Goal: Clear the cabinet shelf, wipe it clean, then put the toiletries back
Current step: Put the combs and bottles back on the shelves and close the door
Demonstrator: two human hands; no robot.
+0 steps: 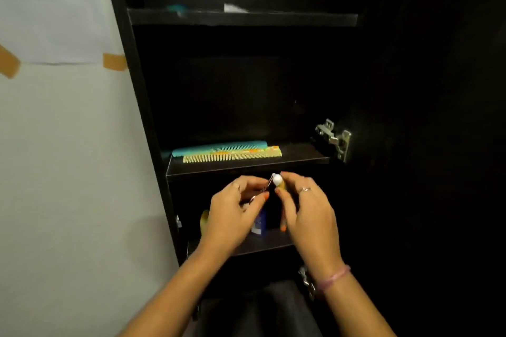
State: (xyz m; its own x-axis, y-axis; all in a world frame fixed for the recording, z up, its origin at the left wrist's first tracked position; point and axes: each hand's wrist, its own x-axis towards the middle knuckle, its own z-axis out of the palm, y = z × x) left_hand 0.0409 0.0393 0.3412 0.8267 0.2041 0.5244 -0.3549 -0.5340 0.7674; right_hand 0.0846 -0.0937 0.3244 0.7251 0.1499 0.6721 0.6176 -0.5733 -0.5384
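Two combs lie on the black middle shelf (301,154): a teal comb (219,147) behind a yellow comb (232,157). Just below the shelf's front edge my two hands meet. My left hand (232,213) pinches a thin metal item (267,185), perhaps tweezers or a clipper. My right hand (306,210) holds a small yellow tube with a white cap (277,179) and an orange stick-like item (282,223). A blue container (259,223) stands on the lower shelf behind my hands, mostly hidden.
The cabinet is dark, with a metal hinge (335,138) at the right of the middle shelf. The upper shelf (246,19) carries a teal item and a white one. A yellow object (204,220) sits on the lower shelf. A pale wall (68,172) lies left.
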